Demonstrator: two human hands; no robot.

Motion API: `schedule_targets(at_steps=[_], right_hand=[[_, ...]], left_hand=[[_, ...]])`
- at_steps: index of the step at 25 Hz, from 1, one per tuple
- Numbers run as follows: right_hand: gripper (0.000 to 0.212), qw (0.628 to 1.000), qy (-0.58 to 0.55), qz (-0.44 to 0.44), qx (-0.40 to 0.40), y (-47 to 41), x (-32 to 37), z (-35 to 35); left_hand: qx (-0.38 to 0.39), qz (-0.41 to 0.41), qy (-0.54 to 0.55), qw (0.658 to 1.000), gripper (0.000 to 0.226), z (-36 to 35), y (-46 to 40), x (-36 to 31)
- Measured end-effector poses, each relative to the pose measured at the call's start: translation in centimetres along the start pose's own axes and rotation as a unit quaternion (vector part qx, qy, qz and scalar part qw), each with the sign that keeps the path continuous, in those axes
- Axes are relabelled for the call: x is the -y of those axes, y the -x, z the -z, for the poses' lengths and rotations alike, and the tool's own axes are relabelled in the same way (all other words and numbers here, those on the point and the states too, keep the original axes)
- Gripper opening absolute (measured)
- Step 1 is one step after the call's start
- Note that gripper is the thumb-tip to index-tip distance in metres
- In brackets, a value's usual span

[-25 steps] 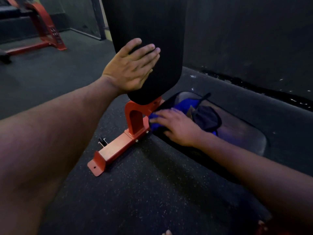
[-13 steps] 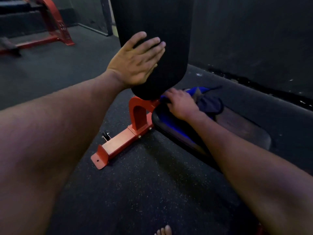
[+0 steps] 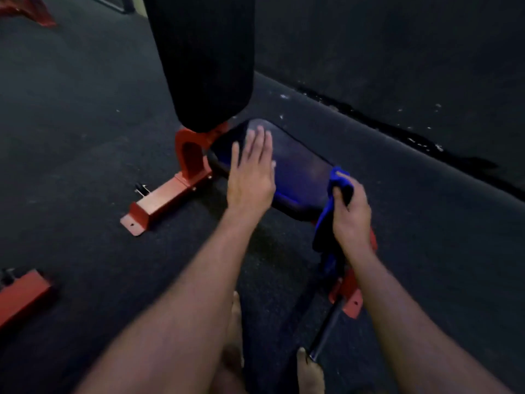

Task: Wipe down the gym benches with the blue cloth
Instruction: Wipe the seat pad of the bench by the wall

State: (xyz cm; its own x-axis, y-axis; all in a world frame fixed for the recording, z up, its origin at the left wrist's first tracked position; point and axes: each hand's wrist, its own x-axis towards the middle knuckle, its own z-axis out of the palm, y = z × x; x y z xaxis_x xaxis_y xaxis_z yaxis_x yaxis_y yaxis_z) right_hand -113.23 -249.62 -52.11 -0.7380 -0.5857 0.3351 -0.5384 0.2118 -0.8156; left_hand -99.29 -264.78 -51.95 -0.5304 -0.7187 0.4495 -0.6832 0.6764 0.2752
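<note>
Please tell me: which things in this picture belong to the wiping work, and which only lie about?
Belong to the job:
- blue cloth, gripped by right hand
- black padded bench seat, under the flat left hand
- black upright backrest pad

Lying about:
- red metal foot of another frame on the floor at left

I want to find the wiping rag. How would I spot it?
Find the upright black back pad on its red frame, then the flat seat below it. At the seat's near corner the right hand grips the cloth: the only bright blue thing, hanging down limp.
</note>
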Motion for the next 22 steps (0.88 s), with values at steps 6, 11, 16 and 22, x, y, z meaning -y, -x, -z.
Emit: schedule_targets(at_steps=[6, 11, 16, 22], right_hand=[[0.024, 0.991, -0.081, -0.104, -0.011, 6.9, -3.8, -0.5], [0.035, 0.997, -0.033, 0.020, 0.072, 5.1, -3.0, -1.3], [0.053, 0.987, -0.009, 0.072, 0.147, 5.6, -2.1, -2.4], [0.040, 0.996, -0.001, 0.020, 0.092, 5.6, -2.3, -2.6]], left_hand=[[0.115, 0.113, 0.119, 0.980, 0.060, -2.0, 8.3, -4.2], [0.167, 0.162, 0.160, 0.959, 0.053, -2.6, 6.6, 0.2], [0.139, 0.177, 0.198, 0.954, 0.052, -1.7, 5.9, 1.1], [0.171, 0.120, 0.163, 0.964, 0.052, -2.2, 6.1, 4.5]])
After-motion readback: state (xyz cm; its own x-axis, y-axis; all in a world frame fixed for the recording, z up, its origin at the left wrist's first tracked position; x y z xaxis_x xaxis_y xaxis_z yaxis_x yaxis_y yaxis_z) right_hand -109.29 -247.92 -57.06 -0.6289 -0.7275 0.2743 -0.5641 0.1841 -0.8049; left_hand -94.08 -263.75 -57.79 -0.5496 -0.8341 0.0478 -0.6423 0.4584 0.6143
